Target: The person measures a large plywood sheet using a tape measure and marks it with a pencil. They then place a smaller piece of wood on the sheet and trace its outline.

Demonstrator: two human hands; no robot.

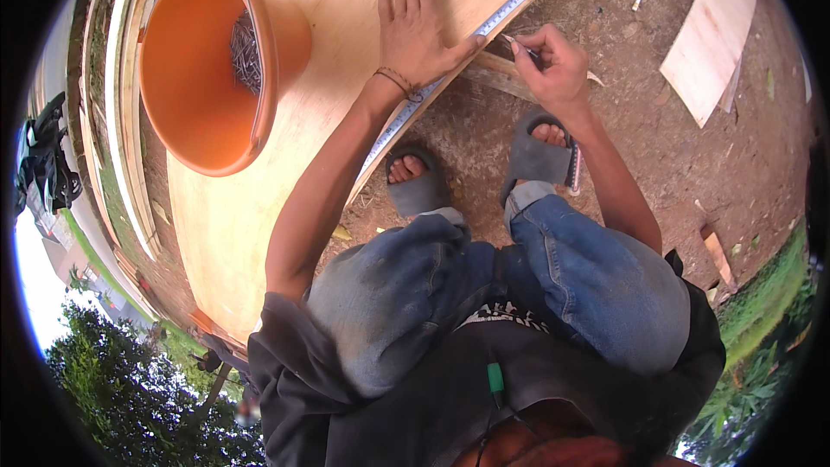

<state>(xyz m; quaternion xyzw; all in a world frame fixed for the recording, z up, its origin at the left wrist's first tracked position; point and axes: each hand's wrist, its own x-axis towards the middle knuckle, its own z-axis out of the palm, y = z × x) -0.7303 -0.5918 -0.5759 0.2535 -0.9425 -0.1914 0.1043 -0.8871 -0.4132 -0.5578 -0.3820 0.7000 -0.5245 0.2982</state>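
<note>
A pale plywood sheet (246, 233) lies in front of me and to the left. Along its right edge runs the blade of a tape measure (510, 7), its red and black case at the far end. My left hand (417, 39) rests flat on the plywood, fingers spread, with the thumb on the blade. Just off that edge, my right hand (556, 69) pinches a short pencil (517, 41), its tip pointing toward the blade. An orange bucket (194, 78) stands tilted in view on the sheet, with loose nails (245, 54) inside.
My feet in grey sandals (417, 180) are on the dirt beside the sheet's edge. A wooden strip (497, 76) lies beneath my right hand. A plywood offcut (711, 35) is on the ground at right. Long boards (128, 121) line the left side.
</note>
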